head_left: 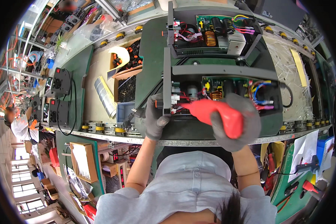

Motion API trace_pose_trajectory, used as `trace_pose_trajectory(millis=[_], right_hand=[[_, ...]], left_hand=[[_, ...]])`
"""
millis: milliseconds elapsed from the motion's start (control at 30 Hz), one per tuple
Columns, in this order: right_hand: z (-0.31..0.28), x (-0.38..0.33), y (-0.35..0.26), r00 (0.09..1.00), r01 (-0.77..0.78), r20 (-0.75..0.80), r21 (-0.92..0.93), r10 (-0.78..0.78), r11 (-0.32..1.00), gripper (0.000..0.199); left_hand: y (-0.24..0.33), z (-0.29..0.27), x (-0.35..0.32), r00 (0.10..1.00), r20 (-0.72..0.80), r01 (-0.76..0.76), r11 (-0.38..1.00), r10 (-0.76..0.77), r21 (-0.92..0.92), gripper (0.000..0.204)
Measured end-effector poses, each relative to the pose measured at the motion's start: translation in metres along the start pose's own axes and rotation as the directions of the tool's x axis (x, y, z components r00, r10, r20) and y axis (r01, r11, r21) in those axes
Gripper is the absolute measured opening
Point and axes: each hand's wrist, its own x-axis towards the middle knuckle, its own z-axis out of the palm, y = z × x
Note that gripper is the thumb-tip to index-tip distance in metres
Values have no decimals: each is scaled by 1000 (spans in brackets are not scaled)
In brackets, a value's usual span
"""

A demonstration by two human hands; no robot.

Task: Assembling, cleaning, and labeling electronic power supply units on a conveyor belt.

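Head view, right gloved fingers (217, 125) wrapped round smooth red tool (209, 111), left gloved fingers (150, 112) holding flat grey panel (167, 80)

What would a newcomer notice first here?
The bright red handheld tool in the gloved right hand, angled over the nearer open grey unit at the bench's middle. Next, the gloved left hand at that unit's left panel. Behind it sits a similar open unit with a copper-coloured coil.

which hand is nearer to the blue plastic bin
Left: the left hand is just right of the blue plastic bin; the right hand is farther right, holding a red handheld tool.
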Motion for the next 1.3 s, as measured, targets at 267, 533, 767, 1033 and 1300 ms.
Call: trace_pose_trajectory(millis=[267, 533, 767, 1033, 1300], right_hand=[[-53, -3, -20, 884, -368, -148, 368, 445, 854, 37], [-34, 15, -15, 998, 62, 19, 145, -65, 988, 41], [-33, 25, -21, 995, 27, 93, 154, -42, 988, 38], [-21, 23, -21, 990, -127, -15, 341, 140, 931, 41], [-17, 30, -15, 1000, 13, 9, 227, -15, 974, 43]], left_hand=[[-8, -12, 0, 993, 104, 37, 995, -46, 88, 102], [-6, -10, 0, 994, 97, 47, 999, -45, -26, 97], [-5, -12, 0, 995, 93, 23, 999, -25, 25, 97], [1, -12, 0, 992, 109, 56, 998, -56, 0, 99], [-5, -17, 1, 994, 109, 17, 999, -21, 38, 98]])
